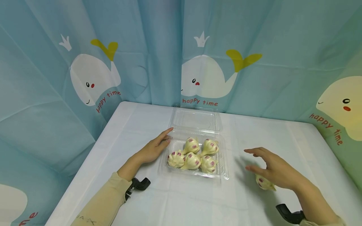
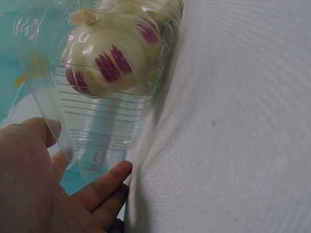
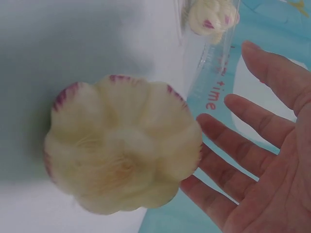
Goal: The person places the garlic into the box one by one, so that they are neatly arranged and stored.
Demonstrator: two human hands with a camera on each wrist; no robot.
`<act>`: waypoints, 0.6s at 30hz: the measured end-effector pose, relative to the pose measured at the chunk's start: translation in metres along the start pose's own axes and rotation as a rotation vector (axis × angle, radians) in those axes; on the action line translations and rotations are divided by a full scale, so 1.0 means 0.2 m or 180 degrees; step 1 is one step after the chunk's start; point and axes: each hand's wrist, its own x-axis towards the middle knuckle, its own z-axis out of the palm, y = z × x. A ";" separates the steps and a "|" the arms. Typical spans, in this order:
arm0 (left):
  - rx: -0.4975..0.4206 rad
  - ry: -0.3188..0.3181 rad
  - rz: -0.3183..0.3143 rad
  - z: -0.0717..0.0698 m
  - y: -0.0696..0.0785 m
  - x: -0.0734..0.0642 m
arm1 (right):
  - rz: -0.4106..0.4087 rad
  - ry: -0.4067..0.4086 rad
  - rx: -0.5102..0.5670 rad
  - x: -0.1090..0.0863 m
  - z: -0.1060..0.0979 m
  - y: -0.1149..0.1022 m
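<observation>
A clear plastic clamshell box (image 1: 222, 173) lies with its lid (image 1: 195, 120) folded back behind it. Inside sit several garlic bulbs (image 1: 192, 160), cream with purple marks. My left hand (image 1: 152, 150) is at the box's left side, fingers extended; in the left wrist view, its thumb (image 2: 47, 131) overlaps the clear rim. Over a single garlic bulb (image 1: 263, 183) on the right, my right hand (image 1: 275, 169) spreads its fingers and holds nothing. In the right wrist view that bulb (image 3: 121, 145) shows its root end, beside the fingers.
White cloth covers the table (image 1: 192, 201). A blue curtain (image 1: 161, 53) printed with whales hangs along the back and sides. Black wrist mounts (image 1: 139, 185) are strapped at both wrists.
</observation>
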 end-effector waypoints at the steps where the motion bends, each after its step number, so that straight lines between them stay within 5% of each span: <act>1: 0.0003 -0.0001 0.0002 0.00 0.00 0.00 | 0.0005 0.0004 0.0005 0.00 0.00 0.00; 18: 0.0011 -0.0010 -0.0029 0.00 0.00 0.00 | 0.0208 -0.0064 0.0167 -0.09 0.02 0.07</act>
